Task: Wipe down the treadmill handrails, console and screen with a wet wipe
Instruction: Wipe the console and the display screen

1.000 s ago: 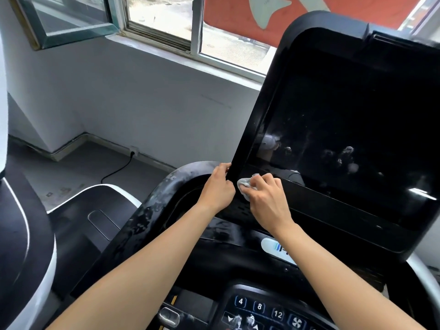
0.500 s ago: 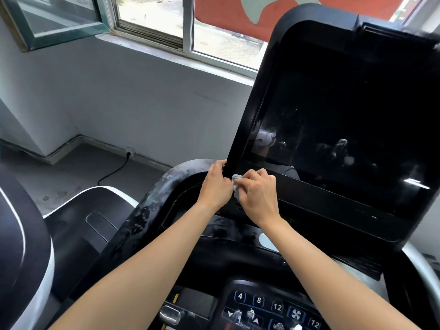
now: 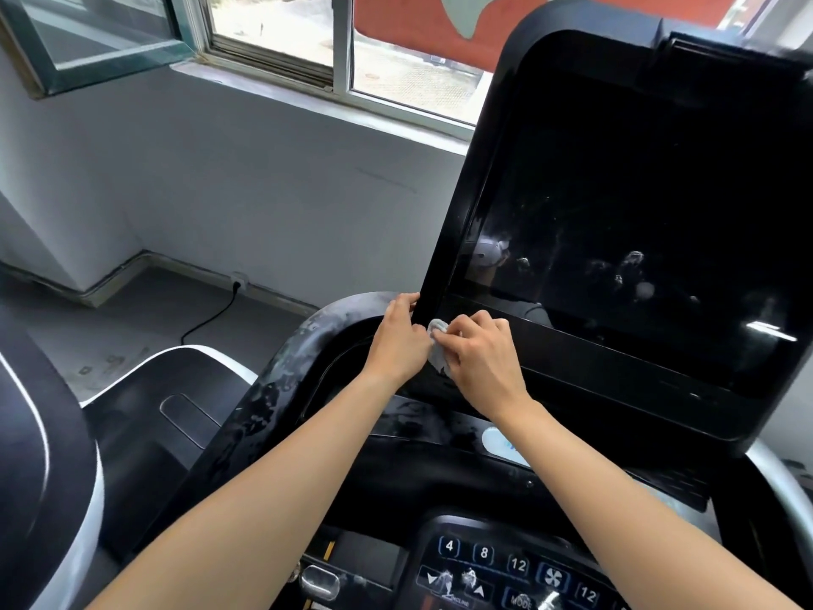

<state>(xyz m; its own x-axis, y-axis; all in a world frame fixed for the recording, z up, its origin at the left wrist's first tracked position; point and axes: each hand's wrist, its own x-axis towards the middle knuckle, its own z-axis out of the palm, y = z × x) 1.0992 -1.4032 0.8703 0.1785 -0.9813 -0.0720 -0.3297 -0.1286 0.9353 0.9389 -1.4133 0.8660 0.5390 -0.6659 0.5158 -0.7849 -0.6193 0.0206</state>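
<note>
My R hand (image 3: 477,358) pinches the bunched wet wipe (image 3: 437,341) on the screen (image 3: 638,239) bezel's near-left corner. L hand (image 3: 398,341) grips the frame edge just beside it. Left handrail (image 3: 308,345) looks damp-streaked, prob done; screen glass & console (image 3: 506,561) show smudges, so most is left.

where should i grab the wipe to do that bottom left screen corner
Probably the bunched top of the wet wipe, pinched from the right as the right hand does: its loose tail hangs below, and the left hand grips the screen edge on its left.
</note>
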